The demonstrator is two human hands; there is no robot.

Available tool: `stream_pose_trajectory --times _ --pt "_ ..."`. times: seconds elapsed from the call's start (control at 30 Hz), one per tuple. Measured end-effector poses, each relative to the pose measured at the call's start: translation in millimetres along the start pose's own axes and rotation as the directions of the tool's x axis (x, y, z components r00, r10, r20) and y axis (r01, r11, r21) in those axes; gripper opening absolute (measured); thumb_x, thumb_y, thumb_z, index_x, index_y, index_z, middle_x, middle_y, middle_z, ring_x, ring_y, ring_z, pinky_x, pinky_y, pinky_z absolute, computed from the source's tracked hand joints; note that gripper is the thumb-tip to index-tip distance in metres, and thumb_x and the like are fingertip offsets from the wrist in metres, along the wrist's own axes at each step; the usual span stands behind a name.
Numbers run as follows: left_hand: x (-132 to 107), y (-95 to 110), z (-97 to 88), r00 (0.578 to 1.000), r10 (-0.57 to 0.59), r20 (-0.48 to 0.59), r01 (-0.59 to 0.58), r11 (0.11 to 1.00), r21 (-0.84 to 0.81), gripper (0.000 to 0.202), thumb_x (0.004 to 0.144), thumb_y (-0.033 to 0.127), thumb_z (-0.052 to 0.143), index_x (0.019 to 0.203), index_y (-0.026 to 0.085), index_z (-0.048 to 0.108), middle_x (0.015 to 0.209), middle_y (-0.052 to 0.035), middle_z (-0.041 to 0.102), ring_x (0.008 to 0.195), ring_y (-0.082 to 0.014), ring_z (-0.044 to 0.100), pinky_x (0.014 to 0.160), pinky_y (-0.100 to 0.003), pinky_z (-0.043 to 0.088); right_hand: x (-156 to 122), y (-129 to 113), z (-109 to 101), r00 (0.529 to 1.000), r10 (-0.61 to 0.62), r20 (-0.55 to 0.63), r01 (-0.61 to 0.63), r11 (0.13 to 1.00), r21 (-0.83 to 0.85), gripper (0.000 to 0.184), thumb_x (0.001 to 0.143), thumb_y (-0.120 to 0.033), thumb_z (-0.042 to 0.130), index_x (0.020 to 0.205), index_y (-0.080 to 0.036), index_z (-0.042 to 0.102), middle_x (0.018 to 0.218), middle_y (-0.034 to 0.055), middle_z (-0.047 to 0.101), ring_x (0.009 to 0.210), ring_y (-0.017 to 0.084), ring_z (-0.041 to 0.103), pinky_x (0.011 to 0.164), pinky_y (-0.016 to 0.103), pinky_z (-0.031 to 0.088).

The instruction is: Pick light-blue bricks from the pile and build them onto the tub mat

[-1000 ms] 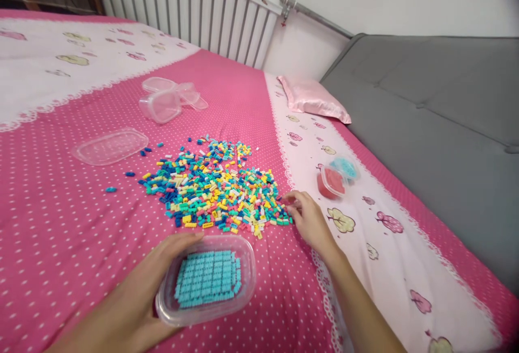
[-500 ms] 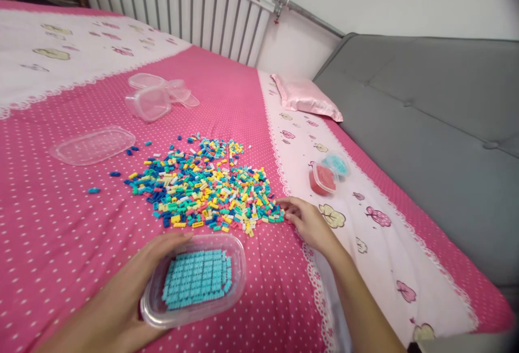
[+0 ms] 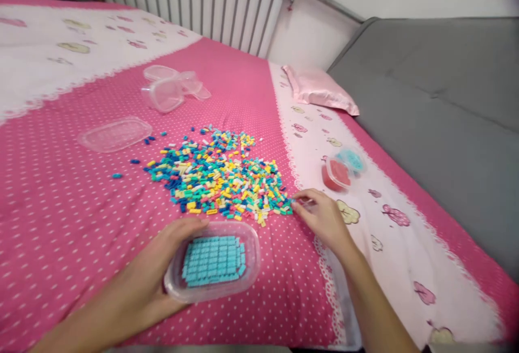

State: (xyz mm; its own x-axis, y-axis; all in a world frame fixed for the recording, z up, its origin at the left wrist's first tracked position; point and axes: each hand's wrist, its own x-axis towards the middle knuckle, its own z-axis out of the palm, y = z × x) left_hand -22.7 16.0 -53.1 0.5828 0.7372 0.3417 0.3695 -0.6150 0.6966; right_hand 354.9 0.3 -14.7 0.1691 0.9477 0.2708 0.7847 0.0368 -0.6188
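My left hand (image 3: 170, 261) is wrapped round the left side of a clear plastic container (image 3: 252, 253), tilted toward me. Inside it, light blue building bricks (image 3: 213, 258) lie in tidy rows. Beyond the container spreads a loose pile of small building bricks (image 3: 227, 174) in blue, green, yellow, white and pink. At the pile's right edge is my right hand (image 3: 318, 215), thumb and forefinger pinched together. A small blue brick (image 3: 293, 201) shows at those fingertips.
A clear lid (image 3: 115, 134) lies left of the pile, with empty clear containers (image 3: 166, 93) farther back. To the right stand a tub of red bricks (image 3: 336, 174) and a tub of light blue bricks (image 3: 352, 161). Beyond are a pink pillow (image 3: 320, 91) and a grey headboard (image 3: 438, 82).
The view has shifted, so the scene sits farther right and slightly higher. My right thumb and forefinger have closed on a small blue brick at the pile's edge. My left hand still holds the container.
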Motion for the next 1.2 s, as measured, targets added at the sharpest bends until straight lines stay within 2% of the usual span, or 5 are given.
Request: stream_pose_trajectory --times 0.33,0.57,0.73,0.9,1.2 --pt "-3.2 23.9 27.7 0.99 0.054 -0.129 -0.061 0.997 -0.054 0.079 0.091 0.036 0.075 0.156 0.03 0.031 0.154 -0.0134 0.05 0.144 -0.0308 0.051 0.119 -0.049 0.049 -34.2 -94.6 -3.2 0.979 -0.146 0.144 0.119 0.975 0.186 0.005 0.092 -0.03 0.07 0.096 -0.028 0.073 0.089 -0.0033 0.077 0.082 0.013 0.071 0.078 0.026 0.055" --pt "-3.8 21.9 31.9 0.983 0.103 -0.151 -0.117 0.989 -0.088 0.079 0.09 0.025 0.072 0.157 0.027 0.03 0.153 -0.0153 0.049 0.144 -0.0312 0.049 0.12 -0.051 0.047 -37.1 -146.8 0.8 0.935 -0.225 0.275 0.274 0.949 -0.156 0.022 0.09 -0.009 0.07 0.096 -0.029 0.078 0.09 -0.0038 0.075 0.076 0.014 0.07 0.069 0.027 0.05" --pt "-3.2 22.6 34.5 0.985 0.095 -0.146 -0.112 0.987 -0.116 0.08 0.089 0.025 0.076 0.155 0.027 0.031 0.151 -0.0125 0.051 0.144 -0.0298 0.048 0.122 -0.051 0.045 -42.5 -165.7 19.0 0.954 -0.145 0.262 0.279 0.751 -0.599 0.029 0.079 -0.005 0.08 0.096 -0.028 0.077 0.079 -0.0028 0.073 0.066 0.021 0.068 0.055 0.031 0.033" --pt "-3.0 28.3 31.6 0.983 0.088 -0.16 -0.112 0.983 -0.148 0.075 0.089 0.025 0.074 0.153 0.027 0.035 0.147 -0.0113 0.054 0.14 -0.0293 0.051 0.119 -0.049 0.049 -46.8 -173.3 34.4 0.908 -0.275 0.317 0.419 0.553 -0.72 0.021 0.078 -0.004 0.08 0.079 -0.023 0.072 0.069 -0.0004 0.069 0.061 0.02 0.061 0.051 0.032 0.025" --pt "-2.3 32.2 28.7 0.983 0.108 -0.151 -0.132 0.978 -0.163 0.069 0.088 0.016 0.072 0.149 0.025 0.039 0.144 -0.0102 0.056 0.137 -0.0265 0.053 0.116 -0.044 0.051 -50.4 -151.9 39.0 0.867 -0.404 0.293 0.483 0.533 -0.695 0.02 0.087 -0.005 0.065 0.084 -0.024 0.071 0.071 0.0009 0.058 0.06 0.018 0.049 0.056 0.03 0.027"
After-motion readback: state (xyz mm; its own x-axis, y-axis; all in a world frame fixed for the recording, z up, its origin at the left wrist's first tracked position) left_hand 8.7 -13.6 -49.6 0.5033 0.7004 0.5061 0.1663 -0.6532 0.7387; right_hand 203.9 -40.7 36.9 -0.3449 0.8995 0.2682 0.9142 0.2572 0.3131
